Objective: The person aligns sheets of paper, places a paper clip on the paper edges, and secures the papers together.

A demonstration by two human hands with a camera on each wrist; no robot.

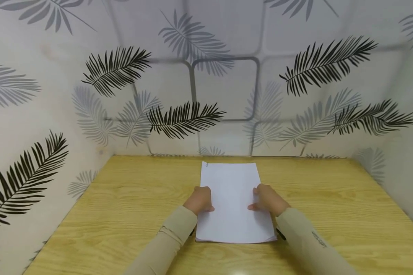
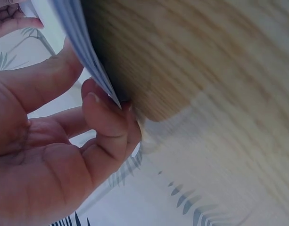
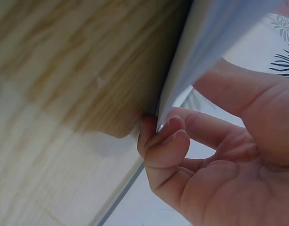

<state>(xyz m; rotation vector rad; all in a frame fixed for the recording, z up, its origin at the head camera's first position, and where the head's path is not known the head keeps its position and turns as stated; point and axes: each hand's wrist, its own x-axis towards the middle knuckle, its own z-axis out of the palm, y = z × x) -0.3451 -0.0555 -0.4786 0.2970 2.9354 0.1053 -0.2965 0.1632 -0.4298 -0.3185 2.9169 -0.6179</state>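
A stack of white paper sheets point(image 1: 232, 202) lies on the wooden table, with a small paper clip point(image 1: 207, 165) at its far left corner. My left hand point(image 1: 202, 199) grips the stack's left edge, thumb on top. On the opposite edge my right hand point(image 1: 269, 199) holds the stack in the same way. The left wrist view shows curled fingers point(image 2: 106, 117) at the edge of the layered sheets point(image 2: 76, 37). In the right wrist view, fingertips point(image 3: 168, 146) meet the edge of the sheets point(image 3: 205, 42). The top sheet looks blank.
The yellow wood-grain table point(image 1: 141, 179) reaches back to a wall point(image 1: 227, 91) covered in a feather-leaf pattern. Similar patterned walls stand at the left and right sides. Beige sleeves cover both forearms, with a dark band point(image 1: 280, 233) showing near the right wrist.
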